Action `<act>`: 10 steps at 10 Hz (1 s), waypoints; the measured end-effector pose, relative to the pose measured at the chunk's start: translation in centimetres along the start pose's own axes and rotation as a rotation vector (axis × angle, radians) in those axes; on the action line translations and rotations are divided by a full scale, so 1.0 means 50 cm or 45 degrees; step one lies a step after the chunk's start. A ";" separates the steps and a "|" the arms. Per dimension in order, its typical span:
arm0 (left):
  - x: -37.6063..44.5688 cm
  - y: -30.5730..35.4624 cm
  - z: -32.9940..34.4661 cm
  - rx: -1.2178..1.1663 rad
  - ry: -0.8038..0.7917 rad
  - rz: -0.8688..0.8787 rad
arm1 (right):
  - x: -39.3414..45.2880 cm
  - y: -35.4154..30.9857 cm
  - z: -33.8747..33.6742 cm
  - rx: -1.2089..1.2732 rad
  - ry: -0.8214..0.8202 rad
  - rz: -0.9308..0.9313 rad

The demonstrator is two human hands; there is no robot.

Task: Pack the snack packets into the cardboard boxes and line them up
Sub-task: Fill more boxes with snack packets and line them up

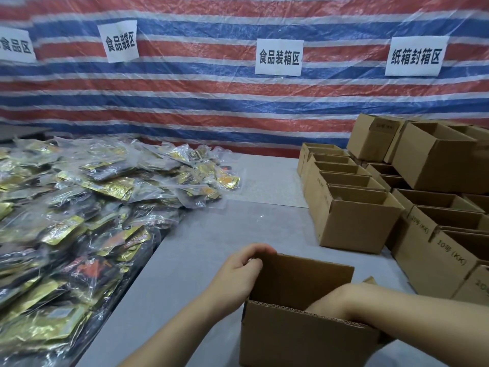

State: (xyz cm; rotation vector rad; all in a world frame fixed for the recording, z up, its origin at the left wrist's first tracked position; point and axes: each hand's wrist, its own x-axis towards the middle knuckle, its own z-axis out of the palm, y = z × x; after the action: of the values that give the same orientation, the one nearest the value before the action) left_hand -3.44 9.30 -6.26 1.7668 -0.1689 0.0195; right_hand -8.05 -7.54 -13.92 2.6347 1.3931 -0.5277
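My hands at an open cardboard box (pixel 304 337), bottom centre of the frame.

My left hand (pixel 238 268) grips the box's far left corner; my right hand (pixel 325 304) reaches inside, its grasp hidden, so I cannot tell. Snack packets (pixel 79 207) heap at left; empty boxes (pixel 397 202) line the right, on a grey table (pixel 201 234).

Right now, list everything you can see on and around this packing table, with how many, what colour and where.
snack packets: many, gold and black in clear plastic, heaped on the left
near box: one, brown cardboard, open, front centre
empty boxes: many, brown cardboard, open, rowed and stacked on the right
table: one, grey, under everything
tarp: one, red, white and blue stripes, back wall
paper signs: four, white with black characters, on the tarp
left hand: fingers curled over the near box's left rim
right hand: inside the near box, fingers hidden
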 end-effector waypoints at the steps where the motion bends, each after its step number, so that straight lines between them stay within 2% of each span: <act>1: 0.002 0.006 -0.006 -0.035 -0.024 -0.023 | -0.062 0.102 -0.256 0.500 -0.211 0.407; 2: 0.006 0.008 -0.015 -0.053 -0.037 -0.035 | -0.072 0.107 -0.339 0.665 -0.074 0.332; 3: 0.004 0.008 -0.016 -0.056 -0.047 -0.058 | -0.080 0.143 -0.357 0.573 0.491 0.338; 4: 0.007 0.007 -0.013 -0.058 -0.038 -0.079 | -0.078 0.169 -0.326 0.313 0.538 0.513; 5: 0.007 0.009 -0.005 -0.065 -0.016 -0.102 | -0.063 0.168 -0.275 0.272 0.374 0.585; 7: 0.027 0.011 -0.052 0.075 0.128 -0.116 | -0.055 0.167 -0.261 0.341 0.411 0.601; 8: 0.071 0.004 -0.156 0.306 0.366 -0.124 | -0.052 0.173 -0.276 0.423 0.392 0.608; 9: 0.116 -0.017 -0.302 0.785 0.562 -0.143 | -0.046 0.172 -0.289 0.423 0.372 0.624; 10: 0.137 -0.049 -0.459 1.335 0.713 -0.317 | -0.031 0.175 -0.290 0.433 0.372 0.599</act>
State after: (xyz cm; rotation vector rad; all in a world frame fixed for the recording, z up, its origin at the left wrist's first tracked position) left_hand 5.47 31.46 -3.27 2.7199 0.5716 0.4935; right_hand 1.91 -9.99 -0.37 3.2768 0.7263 -0.3525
